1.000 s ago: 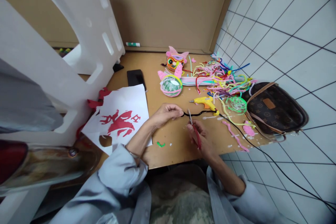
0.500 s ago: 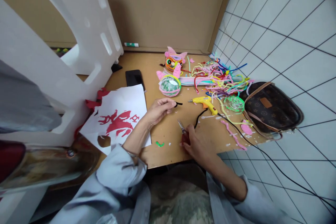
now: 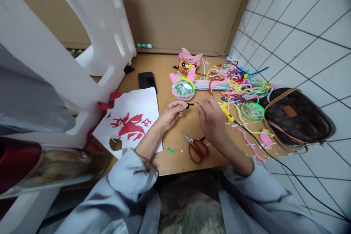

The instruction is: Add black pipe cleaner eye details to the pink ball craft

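Between the thumb and fingertips of my left hand (image 3: 172,116) is a short black pipe cleaner piece (image 3: 191,104), its end poking out to the right. My right hand (image 3: 212,119) is just right of that end, fingers partly stretched and apart, with nothing visible in them. Below it, red-handled scissors (image 3: 197,150) lie on the table. A clear ball wrapped in pink and yellow pipe cleaners (image 3: 183,90) sits beyond my hands, with a colourful animal-face figure (image 3: 188,65) behind it. My right hand partly covers the yellow glue gun (image 3: 228,113).
A heap of colourful pipe cleaners (image 3: 238,84) and a brown handbag (image 3: 300,117) lie to the right, with the black cord (image 3: 276,159) trailing off. White paper with red cutouts (image 3: 131,120) and a phone (image 3: 147,81) are left. A white plastic frame (image 3: 109,40) stands beside the table.
My right hand has let go of the scissors, which now lie on the table, and has moved up toward the black pipe cleaner. My left hand still pinches it. The view shifted slightly.
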A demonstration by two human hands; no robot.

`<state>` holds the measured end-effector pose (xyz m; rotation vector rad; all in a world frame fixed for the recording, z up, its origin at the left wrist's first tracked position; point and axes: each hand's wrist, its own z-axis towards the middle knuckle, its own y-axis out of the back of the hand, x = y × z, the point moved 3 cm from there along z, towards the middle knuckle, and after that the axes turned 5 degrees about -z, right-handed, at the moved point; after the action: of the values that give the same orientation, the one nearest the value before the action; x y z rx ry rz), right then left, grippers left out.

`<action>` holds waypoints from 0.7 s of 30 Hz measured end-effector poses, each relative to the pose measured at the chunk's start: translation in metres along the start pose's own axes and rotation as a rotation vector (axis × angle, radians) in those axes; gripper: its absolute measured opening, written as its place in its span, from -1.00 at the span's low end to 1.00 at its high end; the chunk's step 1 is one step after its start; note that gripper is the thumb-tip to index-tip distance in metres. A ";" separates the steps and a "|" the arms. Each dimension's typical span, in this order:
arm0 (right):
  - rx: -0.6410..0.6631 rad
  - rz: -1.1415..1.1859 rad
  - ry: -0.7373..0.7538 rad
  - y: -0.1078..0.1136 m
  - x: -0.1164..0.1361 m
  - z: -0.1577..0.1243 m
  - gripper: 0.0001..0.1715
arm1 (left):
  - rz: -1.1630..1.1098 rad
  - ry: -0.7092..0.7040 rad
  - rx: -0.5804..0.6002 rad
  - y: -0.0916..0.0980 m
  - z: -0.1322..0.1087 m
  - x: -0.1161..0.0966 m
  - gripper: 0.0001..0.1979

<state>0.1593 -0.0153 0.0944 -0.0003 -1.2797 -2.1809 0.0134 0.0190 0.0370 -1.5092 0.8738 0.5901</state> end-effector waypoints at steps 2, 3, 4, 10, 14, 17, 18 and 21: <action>0.055 -0.009 0.044 -0.009 0.001 0.017 -0.66 | -0.002 -0.012 0.002 0.002 0.002 0.001 -0.71; 0.091 -0.010 0.064 -0.015 0.001 0.023 -0.67 | 0.002 -0.018 0.005 0.003 0.002 0.000 -0.70; 0.121 -0.006 0.074 -0.020 0.001 0.026 -0.67 | 0.006 -0.025 0.008 0.004 0.003 0.000 -0.70; 0.054 0.086 0.026 -0.038 -0.010 0.027 -0.70 | 0.012 -0.064 -0.011 0.006 0.004 0.000 -0.69; 0.017 0.181 -0.039 -0.043 -0.011 0.021 -0.74 | 0.013 -0.109 -0.095 0.005 0.003 0.005 -0.73; 0.008 0.237 -0.088 -0.047 -0.008 0.016 -0.74 | -0.010 -0.149 -0.159 0.004 0.002 0.008 -0.76; 0.017 0.252 -0.093 -0.049 -0.006 0.015 -0.74 | -0.026 -0.155 -0.180 0.003 0.002 0.009 -0.77; 0.054 0.285 -0.109 -0.054 -0.003 0.012 -0.76 | -0.093 -0.139 -0.249 0.002 0.001 0.013 -0.81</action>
<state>0.1316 0.0147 0.0572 -0.2671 -1.3109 -1.9245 0.0195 0.0177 0.0249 -1.7009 0.6367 0.7466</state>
